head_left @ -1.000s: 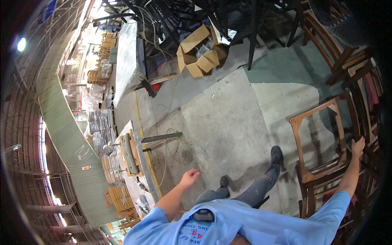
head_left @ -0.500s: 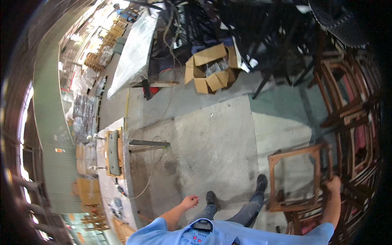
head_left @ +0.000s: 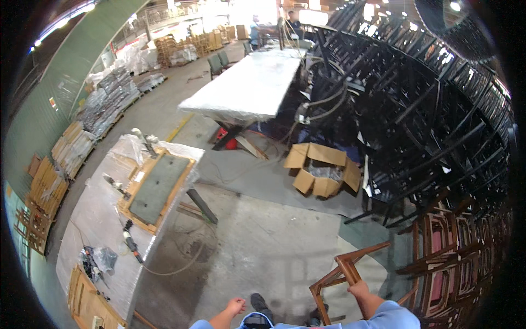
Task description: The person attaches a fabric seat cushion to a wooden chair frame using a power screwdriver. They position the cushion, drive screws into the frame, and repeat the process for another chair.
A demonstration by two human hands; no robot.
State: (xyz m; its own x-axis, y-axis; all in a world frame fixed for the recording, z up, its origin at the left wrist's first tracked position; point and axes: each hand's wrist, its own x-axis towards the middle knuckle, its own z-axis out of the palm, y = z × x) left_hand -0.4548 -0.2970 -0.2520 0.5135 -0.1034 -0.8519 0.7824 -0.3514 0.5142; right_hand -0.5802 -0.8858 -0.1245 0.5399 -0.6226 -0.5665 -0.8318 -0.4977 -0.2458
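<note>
My right hand (head_left: 359, 289) is wrapped round a bar of a brown wooden chair frame (head_left: 348, 270), which hangs tilted in front of me at the right. The frame's lower part runs past my leg toward the bottom edge, and some of it is hidden by my arm. My left hand (head_left: 236, 306) is held low in front of me, its fingers loosely curled, and I see nothing in them. To the right of the held frame stand stacked brown wooden chair frames (head_left: 438, 257) with reddish parts among them.
At the left a plastic-covered workbench (head_left: 93, 208) bears a wooden frame with a grey-green panel (head_left: 159, 189) and a corded power tool (head_left: 130, 244). An opened cardboard box (head_left: 323, 189) sits ahead. Beyond are a wrapped table (head_left: 246, 88) and piled black frames (head_left: 416, 120).
The chair frame has turned and swung inward from the right with my right hand still on it. My view has risen and shifted, bringing the workbench fully into sight.
</note>
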